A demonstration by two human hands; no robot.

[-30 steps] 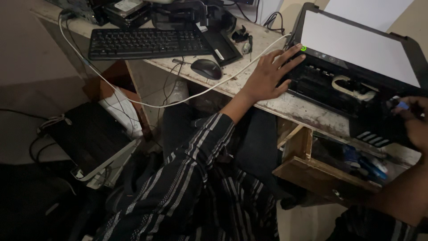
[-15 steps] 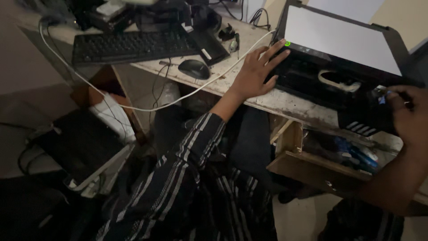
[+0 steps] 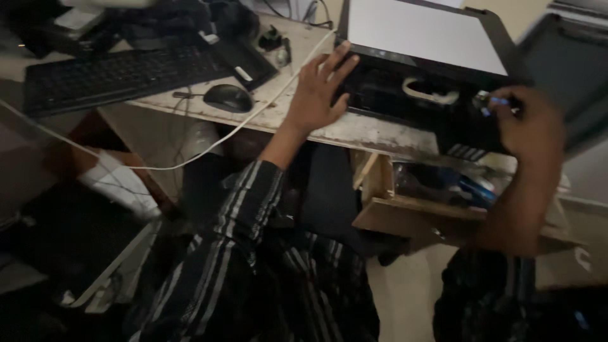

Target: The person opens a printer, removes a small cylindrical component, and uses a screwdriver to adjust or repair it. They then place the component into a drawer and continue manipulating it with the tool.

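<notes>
Desk surface: a worn, pale wooden desktop (image 3: 373, 132) with a scuffed, chipped front edge, carrying all equipment. At its right end sits the black plastic printer with a flat white panel on its raised lid (image 3: 423, 69); the open body below the lid shows dark internal parts and a pale curved piece.

Left hand (image 3: 315, 95): fingers spread, palm flat against the printer's front left corner, wrist over the desk edge. The sleeve is dark cloth with light stripes.

Right hand (image 3: 531, 126): at the printer's right front, fingertips pinched on a small blue-tipped object (image 3: 496, 102); blur hides its form.

Left of the hands lie a black rectangular keyboard (image 3: 120, 75), a black oval mouse (image 3: 228, 97) and a thin white cable (image 3: 253, 117) looping over the desk edge. Below the printer, a bare wooden shelf (image 3: 418, 212) holds blurred dark and blue items.
</notes>
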